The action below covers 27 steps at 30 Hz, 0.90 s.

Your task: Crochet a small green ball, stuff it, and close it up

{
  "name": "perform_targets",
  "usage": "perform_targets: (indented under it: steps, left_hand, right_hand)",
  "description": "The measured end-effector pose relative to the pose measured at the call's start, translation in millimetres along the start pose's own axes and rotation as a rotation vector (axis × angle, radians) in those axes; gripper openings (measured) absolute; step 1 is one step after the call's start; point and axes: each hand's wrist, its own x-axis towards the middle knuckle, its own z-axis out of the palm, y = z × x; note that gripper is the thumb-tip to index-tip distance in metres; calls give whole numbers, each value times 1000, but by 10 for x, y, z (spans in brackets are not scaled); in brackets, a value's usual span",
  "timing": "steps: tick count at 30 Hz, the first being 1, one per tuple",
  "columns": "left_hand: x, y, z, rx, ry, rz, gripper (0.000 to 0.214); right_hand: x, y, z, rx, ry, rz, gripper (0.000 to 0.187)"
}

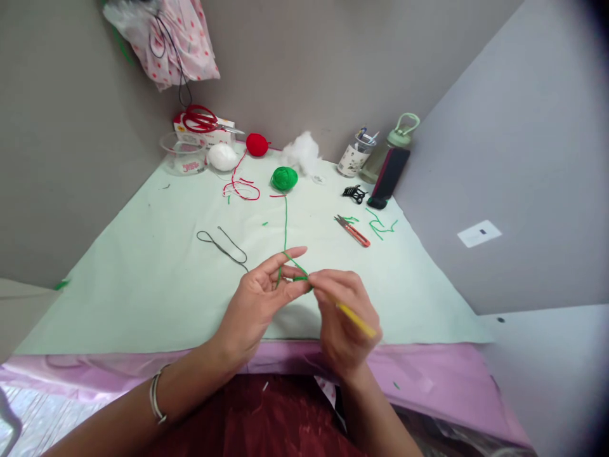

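Table cover point(143, 285) of pale green sheet, flat, filling the middle of the view. Left hand point(259, 295), at 6 o'clock on it, fingers half spread, thumb pinching a loop of thin green yarn strand point(286, 222). Right hand point(342, 317), touching at its 3 o'clock, fingertips pressed together on slim yellow crochet hook point(356, 320). Round green yarn ball point(284, 178), at 12 o'clock, well apart, strand running down to left hand. Orange-handled thread snips point(353, 231), at 2 o'clock.

Bare mat point(143, 279) left; snips point(353, 230), green scraps point(380, 226) right.
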Motion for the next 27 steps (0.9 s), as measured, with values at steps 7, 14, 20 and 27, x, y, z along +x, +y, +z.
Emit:
perform_targets:
  steps: [7, 14, 20, 27]
  left_hand:
    - [63, 50, -76, -166, -53, -194, 33]
    - [8, 39, -25, 18, -30, -74, 41]
    - [4, 37, -40, 75, -22, -63, 39]
    - [-8, 35, -59, 127, 12, -40, 35]
  right_hand:
    - [84, 17, -41, 253, 126, 269, 21]
    - [90, 24, 16, 389, 33, 402, 13]
    - [114, 35, -13, 540, 80, 503, 15]
    - [130, -18, -32, 469, 64, 451, 22]
